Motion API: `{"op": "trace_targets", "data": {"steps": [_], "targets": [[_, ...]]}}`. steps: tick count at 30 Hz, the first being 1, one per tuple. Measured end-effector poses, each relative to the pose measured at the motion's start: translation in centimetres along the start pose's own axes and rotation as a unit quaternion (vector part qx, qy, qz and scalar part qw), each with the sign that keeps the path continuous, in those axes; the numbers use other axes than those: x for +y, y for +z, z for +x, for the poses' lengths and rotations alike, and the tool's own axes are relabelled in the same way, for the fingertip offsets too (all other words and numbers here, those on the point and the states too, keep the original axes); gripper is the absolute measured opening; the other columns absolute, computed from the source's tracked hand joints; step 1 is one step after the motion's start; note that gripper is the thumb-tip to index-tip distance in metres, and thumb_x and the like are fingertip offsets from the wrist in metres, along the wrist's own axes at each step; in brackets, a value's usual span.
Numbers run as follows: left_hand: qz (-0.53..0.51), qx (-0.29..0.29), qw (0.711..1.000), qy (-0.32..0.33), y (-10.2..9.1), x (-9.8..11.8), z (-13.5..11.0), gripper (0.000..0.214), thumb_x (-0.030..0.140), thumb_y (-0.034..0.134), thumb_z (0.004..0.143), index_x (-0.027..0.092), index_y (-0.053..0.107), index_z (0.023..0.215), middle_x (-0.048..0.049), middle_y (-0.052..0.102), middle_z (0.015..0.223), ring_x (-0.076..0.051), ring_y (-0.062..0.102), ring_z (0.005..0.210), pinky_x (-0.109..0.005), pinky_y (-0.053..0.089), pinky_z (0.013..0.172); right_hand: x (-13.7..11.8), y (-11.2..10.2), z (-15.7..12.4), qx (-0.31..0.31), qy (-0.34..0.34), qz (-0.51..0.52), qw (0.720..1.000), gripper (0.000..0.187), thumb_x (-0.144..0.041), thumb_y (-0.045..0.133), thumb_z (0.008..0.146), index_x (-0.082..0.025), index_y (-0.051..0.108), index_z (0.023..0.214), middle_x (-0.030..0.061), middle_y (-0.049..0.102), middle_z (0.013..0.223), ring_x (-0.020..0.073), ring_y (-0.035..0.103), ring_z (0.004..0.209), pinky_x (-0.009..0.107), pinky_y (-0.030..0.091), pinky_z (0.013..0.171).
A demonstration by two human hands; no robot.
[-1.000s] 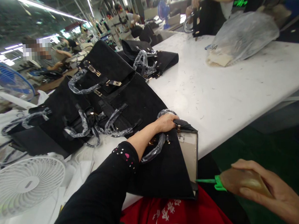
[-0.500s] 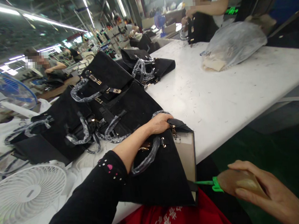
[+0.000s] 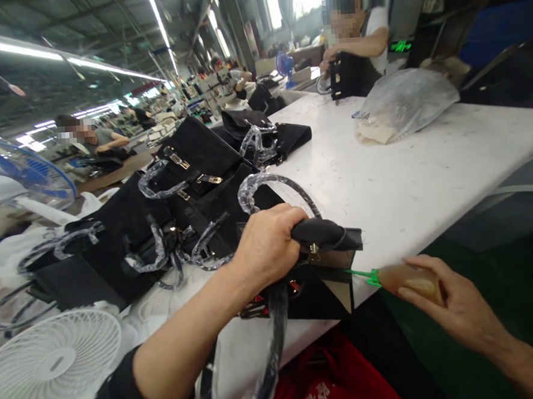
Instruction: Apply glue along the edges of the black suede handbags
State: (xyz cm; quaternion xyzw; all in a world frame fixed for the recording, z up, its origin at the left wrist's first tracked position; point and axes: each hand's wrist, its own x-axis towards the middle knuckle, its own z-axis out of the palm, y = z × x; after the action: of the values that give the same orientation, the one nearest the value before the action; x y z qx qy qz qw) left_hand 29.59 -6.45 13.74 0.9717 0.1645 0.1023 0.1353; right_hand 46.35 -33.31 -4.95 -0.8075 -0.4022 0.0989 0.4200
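My left hand (image 3: 271, 244) is closed on the upper edge of a black handbag (image 3: 317, 292) at the front edge of the table. The bag's plastic-wrapped handles stick out on both sides of the hand, and its open side shows beige lining. My right hand (image 3: 439, 291) wraps round a brownish squeeze bottle (image 3: 409, 282) with a green nozzle (image 3: 366, 276). The nozzle's thin tip points left and reaches the bag's open side; whether it touches the material I cannot tell.
Several black handbags (image 3: 200, 149) with wrapped handles lie piled on the white table (image 3: 418, 172). A white fan (image 3: 54, 357) stands at the lower left, a blue fan (image 3: 30, 169) behind it. Toward the back lies a clear plastic bag (image 3: 409, 103); a person (image 3: 360, 43) handles a black bag there.
My left hand has turned the handbag, bringing its open side up and its handles apart. My right hand has raised the bottle, moving the nozzle from the bag's lower corner to higher up.
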Motion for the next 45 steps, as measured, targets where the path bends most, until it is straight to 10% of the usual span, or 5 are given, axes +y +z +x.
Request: {"op": "trace_targets", "data": {"steps": [13,45], "targets": [[-0.01,0.011,0.999,-0.05,2.2,0.6,-2.4,0.055,0.0,0.053,0.071,0.027,0.076,0.114,0.0003,0.071,0.126,-0.024,0.072,0.105,-0.04,0.061,0.097,0.5,-0.6,-0.2,-0.062,0.132,0.059,0.988,0.057,-0.074,0.063,0.082,-0.027,0.061,0.113,0.0024,0.075,0.088,0.0279,0.072,0.078,0.037,0.055,0.065],[-0.022,0.06,0.998,-0.024,2.4,0.3,-4.0,0.05,0.001,0.057,0.078,0.026,0.074,0.117,-0.0021,0.072,0.126,-0.021,0.073,0.108,-0.036,0.063,0.096,-0.8,-1.4,-0.7,-0.094,0.208,0.114,0.967,0.056,-0.079,0.065,0.079,-0.032,0.06,0.11,-0.0001,0.075,0.094,0.0307,0.068,0.09,0.038,0.05,0.075]]}}
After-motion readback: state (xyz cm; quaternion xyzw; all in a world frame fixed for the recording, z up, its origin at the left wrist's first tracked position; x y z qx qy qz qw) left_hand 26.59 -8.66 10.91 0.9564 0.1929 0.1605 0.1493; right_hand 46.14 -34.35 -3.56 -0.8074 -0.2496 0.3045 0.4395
